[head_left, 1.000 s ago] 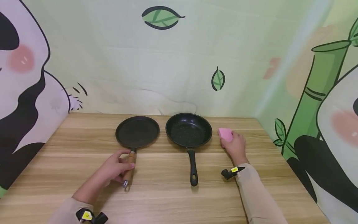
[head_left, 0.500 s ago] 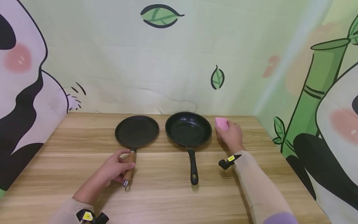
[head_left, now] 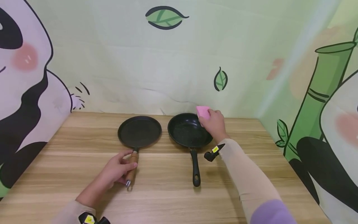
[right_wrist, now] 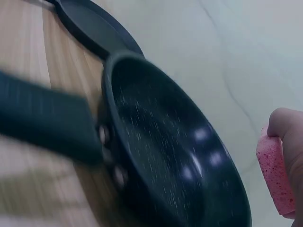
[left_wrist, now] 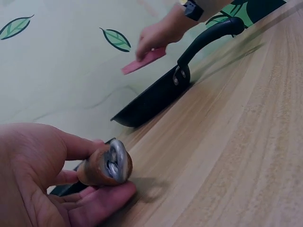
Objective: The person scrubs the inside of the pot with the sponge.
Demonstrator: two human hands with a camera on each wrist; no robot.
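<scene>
Sponge (left_wrist: 147, 59), deep pan (left_wrist: 151, 101) apart — wrist views only.

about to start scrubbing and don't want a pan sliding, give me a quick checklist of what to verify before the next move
1. Left hand gripping the wooden handle of the flat pan: ok
2. Right hand holding the pink sponge: ok
3. Sponge raised, not touching the deep pan: ok, the left wrist view shows a gap
4. Deep pan resting on the table: ok
5. Black handle of the deep pan steadied by a hand: not ok, neither hand is on it, so it might slide
6. Sponge damp enough: cannot tell
</scene>
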